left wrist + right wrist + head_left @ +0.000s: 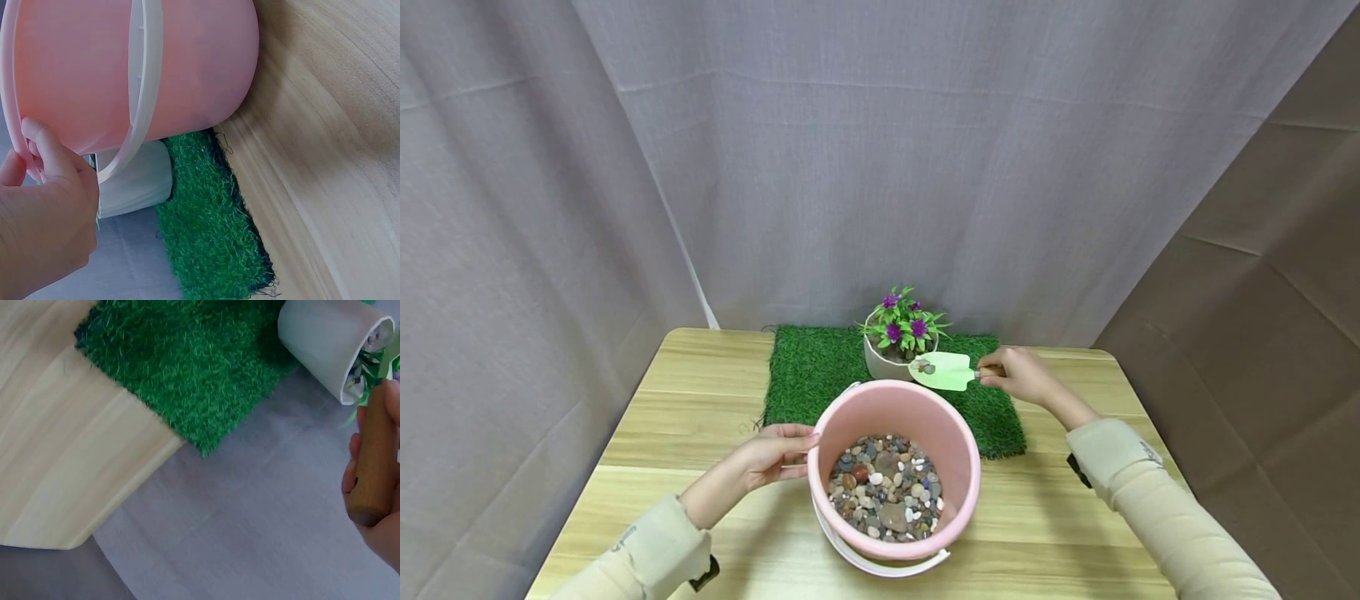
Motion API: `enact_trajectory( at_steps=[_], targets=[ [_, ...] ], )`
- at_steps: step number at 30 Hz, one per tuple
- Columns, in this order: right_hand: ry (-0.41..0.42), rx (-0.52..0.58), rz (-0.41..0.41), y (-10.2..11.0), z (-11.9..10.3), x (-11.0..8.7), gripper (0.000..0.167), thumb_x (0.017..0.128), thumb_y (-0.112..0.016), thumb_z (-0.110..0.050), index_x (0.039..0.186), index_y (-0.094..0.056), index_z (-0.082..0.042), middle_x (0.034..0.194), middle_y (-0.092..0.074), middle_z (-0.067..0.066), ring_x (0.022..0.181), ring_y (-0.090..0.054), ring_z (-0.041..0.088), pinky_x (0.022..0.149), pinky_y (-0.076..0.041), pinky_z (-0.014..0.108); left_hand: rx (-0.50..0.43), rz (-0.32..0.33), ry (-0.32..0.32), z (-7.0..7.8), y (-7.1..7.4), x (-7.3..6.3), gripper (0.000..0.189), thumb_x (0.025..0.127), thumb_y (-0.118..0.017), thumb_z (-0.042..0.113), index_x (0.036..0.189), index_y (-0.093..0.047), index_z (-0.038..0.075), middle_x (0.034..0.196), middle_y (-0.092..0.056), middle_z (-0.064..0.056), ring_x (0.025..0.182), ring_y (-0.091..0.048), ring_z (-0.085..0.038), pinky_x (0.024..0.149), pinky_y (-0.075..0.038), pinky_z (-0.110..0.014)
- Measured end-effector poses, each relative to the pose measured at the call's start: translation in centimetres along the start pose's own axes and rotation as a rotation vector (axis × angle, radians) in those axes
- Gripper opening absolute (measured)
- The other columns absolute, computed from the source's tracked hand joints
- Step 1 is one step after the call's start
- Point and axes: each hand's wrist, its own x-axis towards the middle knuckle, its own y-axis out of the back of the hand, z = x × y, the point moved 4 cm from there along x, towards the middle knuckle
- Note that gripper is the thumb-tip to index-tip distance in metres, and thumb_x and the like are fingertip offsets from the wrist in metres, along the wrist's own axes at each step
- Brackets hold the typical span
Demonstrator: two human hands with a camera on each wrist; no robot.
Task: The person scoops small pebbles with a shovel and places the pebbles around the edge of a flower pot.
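Observation:
In the head view my left hand [781, 454] pinches the rim of a pink bucket [951, 433] between thumb and fingers. Many mixed pebbles [887, 492] cover the bucket's bottom. My right hand [1022, 379] grips the wooden handle [375, 456] of a garden trowel with a light green blade [951, 371]. A few small stones [927, 367] lie near the blade's tip. That tip overlaps the front of a white flowerpot [880, 364], just behind the bucket. Purple flowers [917, 328] with green leaves stand in the pot.
Under the pot lies a green artificial grass mat [808, 367] on a light wooden table [700, 408]. The bucket's white handle [150, 69] hangs down its side. Grey curtains [865, 167] stand behind the table, with a brown cloth [1262, 333] at the right.

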Motion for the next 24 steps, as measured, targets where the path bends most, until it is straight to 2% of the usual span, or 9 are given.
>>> enact_trajectory(
  at_steps=[3, 5, 7, 10, 14, 17, 20, 24],
  targets=[
    [-0.034, 0.022, -0.032, -0.7, 0.0, 0.5, 0.016, 0.087, -0.067, -0.015, 0.095, -0.071, -0.001, 0.059, -0.052, -0.006, 0.05, -0.033, 0.003, 0.046, -0.027, 0.015, 0.002, 0.001, 0.002, 0.0, 0.0, 0.0, 0.017, 0.089, -0.064, 0.011, 0.104, -0.061, 0.005, 0.08, -0.069, 0.003, 0.076, -0.066, -0.007, 0.075, -0.062, -0.022],
    [-0.061, 0.033, -0.04, -1.0, -0.2, 0.9, 0.012, 0.087, -0.067, -0.014, 0.087, -0.07, -0.003, 0.055, -0.043, -0.007, 0.049, -0.029, 0.004, 0.046, -0.023, 0.016, -0.002, 0.001, 0.004, 0.0, 0.0, 0.0, 0.013, 0.089, -0.064, 0.011, 0.1, -0.061, 0.007, 0.08, -0.069, 0.003, 0.076, -0.066, -0.007, 0.075, -0.062, -0.021],
    [-0.078, 0.038, -0.042, -1.0, -0.5, 1.2, 0.013, 0.087, -0.066, -0.014, 0.078, -0.067, -0.005, 0.053, -0.037, -0.009, 0.048, -0.027, 0.005, 0.046, -0.021, 0.017, -0.006, -0.001, 0.006, -0.1, 0.0, 0.0, 0.011, 0.089, -0.064, 0.011, 0.099, -0.062, 0.008, 0.08, -0.069, 0.003, 0.076, -0.066, -0.007, 0.075, -0.062, -0.022],
    [-0.118, 0.029, -0.056, -0.9, -0.9, 1.9, 0.025, 0.088, -0.065, -0.014, 0.065, -0.056, -0.011, 0.051, -0.029, -0.008, 0.047, -0.024, 0.007, 0.047, -0.019, 0.018, -0.012, -0.001, 0.007, -0.1, 0.0, 0.0, 0.012, 0.088, -0.064, 0.011, 0.099, -0.061, 0.008, 0.08, -0.069, 0.002, 0.075, -0.066, -0.007, 0.075, -0.062, -0.022],
    [-0.144, -0.027, -0.078, -0.4, -1.7, 2.8, 0.022, 0.087, -0.067, -0.014, 0.066, -0.061, -0.01, 0.05, -0.028, -0.008, 0.048, -0.025, 0.008, 0.047, -0.021, 0.018, -0.008, 0.002, 0.01, -0.2, 0.1, 0.1, 0.015, 0.087, -0.066, 0.012, 0.1, -0.061, 0.007, 0.08, -0.069, 0.002, 0.076, -0.067, -0.008, 0.075, -0.062, -0.022],
    [-0.152, -0.098, -0.095, 0.2, -2.4, 3.4, 0.015, 0.085, -0.068, -0.015, 0.07, -0.067, -0.011, 0.051, -0.031, -0.007, 0.05, -0.028, 0.009, 0.047, -0.024, 0.019, -0.007, 0.009, 0.011, -0.2, 0.2, 0.0, 0.016, 0.087, -0.067, 0.013, 0.101, -0.061, 0.006, 0.081, -0.069, 0.002, 0.077, -0.067, -0.008, 0.075, -0.062, -0.022],
    [-0.16, -0.167, -0.115, 1.0, -3.1, 3.9, 0.016, 0.084, -0.069, -0.015, 0.069, -0.067, -0.012, 0.053, -0.04, -0.006, 0.054, -0.035, 0.01, 0.048, -0.028, 0.021, -0.005, 0.005, 0.012, -0.3, 0.1, 0.0, 0.017, 0.087, -0.067, 0.013, 0.101, -0.061, 0.007, 0.082, -0.069, 0.002, 0.078, -0.067, -0.008, 0.076, -0.062, -0.022],
    [-0.158, -0.24, -0.12, 1.9, -4.0, 4.3, 0.011, 0.082, -0.071, -0.015, 0.072, -0.07, -0.012, 0.063, -0.06, -0.003, 0.06, -0.051, 0.013, 0.051, -0.044, 0.027, -0.006, -0.002, 0.008, -0.2, 0.0, 0.0, 0.014, 0.087, -0.066, 0.013, 0.099, -0.061, 0.007, 0.083, -0.069, 0.002, 0.078, -0.067, -0.008, 0.076, -0.062, -0.022]
  ],
)
